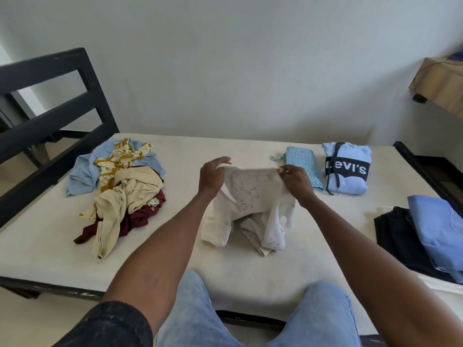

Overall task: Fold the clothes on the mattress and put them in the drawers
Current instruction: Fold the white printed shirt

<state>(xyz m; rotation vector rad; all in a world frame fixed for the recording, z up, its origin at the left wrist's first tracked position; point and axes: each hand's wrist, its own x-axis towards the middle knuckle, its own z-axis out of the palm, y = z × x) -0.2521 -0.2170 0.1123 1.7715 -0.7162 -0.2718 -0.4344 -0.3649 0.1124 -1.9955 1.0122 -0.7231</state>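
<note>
Knees in jeans (200,311) sit nearest. On the mattress (37,246), a heap of unfolded clothes (120,194) lies left. The left hand (213,177) and right hand (297,181) pinch a white shirt's (250,196) top edge at center. Folded clothes (347,167) lie right.

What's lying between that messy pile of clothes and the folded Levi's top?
In the head view, the white garment held up by both hands, and beyond it a folded zigzag-patterned cloth beside the Levi's top; otherwise bare mattress.
</note>
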